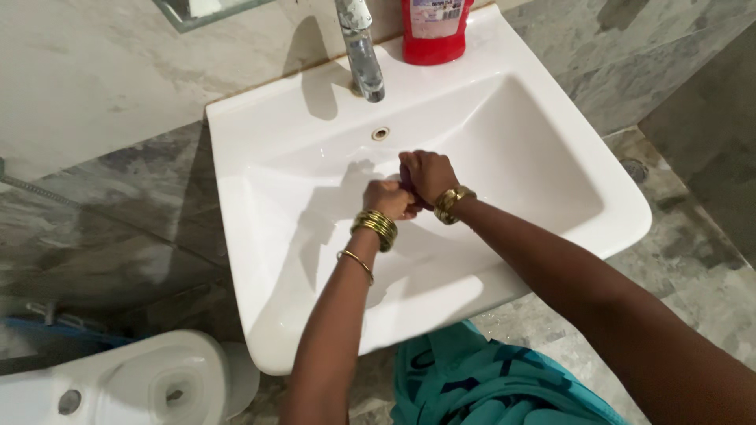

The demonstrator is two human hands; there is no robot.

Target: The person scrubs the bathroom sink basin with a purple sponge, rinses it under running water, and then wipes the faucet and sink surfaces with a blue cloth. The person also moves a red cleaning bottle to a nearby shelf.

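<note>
Hands meeting over the bowl of a white wall-hung washbasin (551, 118), seen from above. The left hand (387, 198) is curled into a loose fist, its knuckles pressed against the right hand (426, 175); a stack of gold bangles (376, 229) circles the left wrist, with a single thin bangle (356, 264) a little further up the forearm. The right hand is bent down at the wrist, its fingers closed over a small dark purple object (409, 182), of which only a sliver shows between the two hands; what kind of thing it is cannot be told. The right wrist carries a gold band (451, 203). Whether the left grip also has hold of the purple object cannot be told, since the fingers are turned away from the camera. Both hands sit just in front of the overflow hole (380, 133) and below the spout of a chrome tap (362, 55) mounted on the back ledge. A red plastic bottle (435, 31) stands on the ledge, just right of the tap. Grey marbled tiles (94, 71) cover the wall and floor. A white toilet (150, 382) lies at lower left, and teal fabric (472, 378) shows beneath the basin's front edge.
</note>
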